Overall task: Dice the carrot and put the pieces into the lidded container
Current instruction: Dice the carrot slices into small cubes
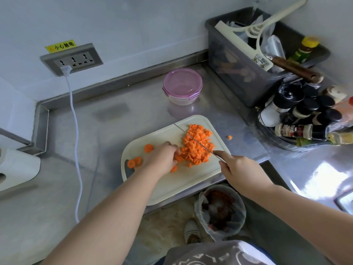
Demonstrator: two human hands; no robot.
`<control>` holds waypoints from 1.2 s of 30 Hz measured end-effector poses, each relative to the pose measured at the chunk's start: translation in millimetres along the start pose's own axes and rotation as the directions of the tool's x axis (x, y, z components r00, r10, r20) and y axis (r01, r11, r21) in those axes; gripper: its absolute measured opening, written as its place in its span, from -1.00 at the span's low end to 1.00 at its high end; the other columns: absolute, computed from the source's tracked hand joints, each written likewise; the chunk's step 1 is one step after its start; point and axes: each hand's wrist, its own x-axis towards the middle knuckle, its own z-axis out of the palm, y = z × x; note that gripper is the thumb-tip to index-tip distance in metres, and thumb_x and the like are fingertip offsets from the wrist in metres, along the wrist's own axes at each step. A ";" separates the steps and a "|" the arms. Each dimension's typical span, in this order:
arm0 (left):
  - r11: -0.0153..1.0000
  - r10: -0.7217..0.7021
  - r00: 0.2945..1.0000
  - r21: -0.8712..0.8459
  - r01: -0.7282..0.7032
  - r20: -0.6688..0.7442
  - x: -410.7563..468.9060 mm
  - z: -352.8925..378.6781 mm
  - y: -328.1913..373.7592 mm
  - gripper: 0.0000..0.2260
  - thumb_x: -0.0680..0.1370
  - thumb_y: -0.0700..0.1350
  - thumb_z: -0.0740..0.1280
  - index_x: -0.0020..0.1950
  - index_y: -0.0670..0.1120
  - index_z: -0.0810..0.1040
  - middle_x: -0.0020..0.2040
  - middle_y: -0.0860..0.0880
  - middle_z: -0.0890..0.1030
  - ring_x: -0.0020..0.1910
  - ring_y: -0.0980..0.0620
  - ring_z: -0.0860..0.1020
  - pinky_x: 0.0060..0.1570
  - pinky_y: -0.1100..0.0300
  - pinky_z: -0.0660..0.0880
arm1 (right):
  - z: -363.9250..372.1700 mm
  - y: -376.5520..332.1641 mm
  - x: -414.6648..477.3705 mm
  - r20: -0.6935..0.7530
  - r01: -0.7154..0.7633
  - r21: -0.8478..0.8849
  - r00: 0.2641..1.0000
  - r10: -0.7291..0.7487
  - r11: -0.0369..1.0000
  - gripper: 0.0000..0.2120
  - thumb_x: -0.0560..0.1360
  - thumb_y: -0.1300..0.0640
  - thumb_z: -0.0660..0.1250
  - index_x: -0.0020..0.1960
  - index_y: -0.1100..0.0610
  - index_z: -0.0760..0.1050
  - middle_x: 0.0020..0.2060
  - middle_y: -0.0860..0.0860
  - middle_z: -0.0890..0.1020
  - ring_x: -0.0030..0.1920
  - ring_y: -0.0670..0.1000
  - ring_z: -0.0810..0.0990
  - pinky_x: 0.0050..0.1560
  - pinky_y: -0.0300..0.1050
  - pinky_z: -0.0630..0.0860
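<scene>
Orange bits everywhere, basically. The diced carrot pile (197, 145) is sitting on the far right part of the white cutting board (172, 184), with a few uncut carrot rounds (134, 161) waiting at the board's left end and one stray piece (229, 137) already lying on the steel tabletop (114, 121).

Biggest risk I'm seeing: the left hand (162, 159) is curling fingers-down over a small clump right at the pile's edge, just beside the knife (202, 146), so a sloppy chop is asking for a nicked fingertip. The board is also hanging over the tabletop's front edge above the bin (221, 211), so a hard push could be tipping dice into the trash.

The right hand (242, 173) is wrapping closed around the knife handle, blade angling across the pile. The lidded container (182, 86) is standing behind the board, pink lid still clipped on.
</scene>
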 end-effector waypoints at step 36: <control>0.936 -0.327 0.944 -0.153 0.316 -0.053 5.2 6.4 -3.5 -0.77 0.46 -0.04 0.41 0.08 -0.05 0.55 0.04 -0.05 0.63 0.06 -0.10 0.58 -0.12 0.12 0.46 | 29.9 -44.5 5.0 0.238 -0.170 0.254 0.965 0.109 0.952 -0.80 0.62 0.09 0.03 0.02 0.14 0.40 -0.17 0.10 0.55 -0.21 0.13 0.52 -0.16 0.06 0.52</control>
